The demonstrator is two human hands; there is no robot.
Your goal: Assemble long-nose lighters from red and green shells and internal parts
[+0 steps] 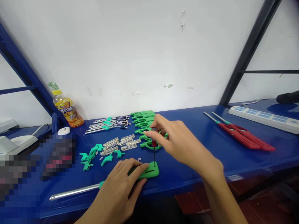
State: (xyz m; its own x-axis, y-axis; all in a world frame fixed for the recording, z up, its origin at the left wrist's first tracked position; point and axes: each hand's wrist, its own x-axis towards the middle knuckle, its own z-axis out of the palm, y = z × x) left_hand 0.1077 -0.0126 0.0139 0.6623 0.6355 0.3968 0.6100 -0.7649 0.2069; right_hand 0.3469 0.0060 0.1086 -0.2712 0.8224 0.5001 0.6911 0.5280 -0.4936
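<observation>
My left hand (pixel 123 186) is closed over a green long-necked lighter (pixel 149 171) and holds it down near the table's front edge. The lighter's silver metal tube (pixel 74 192) points left, and its middle is hidden under my fingers. Pinched in my right hand (pixel 175 140) is a screwdriver (pixel 154 152) with a dark red handle. It stands upright, its tip at a hole near the right end of the green body. Behind it lies a column of green lighter housings (pixel 143 119), partly covered by my right hand.
Metal tubes with wires (pixel 107 123), clear fuel tanks (pixel 112 146) and green triggers (pixel 93 152) lie left of centre. Two red lighters (pixel 243 133) and a white power strip (pixel 263 116) are at right. A drink bottle (pixel 67 109) leans at the back left.
</observation>
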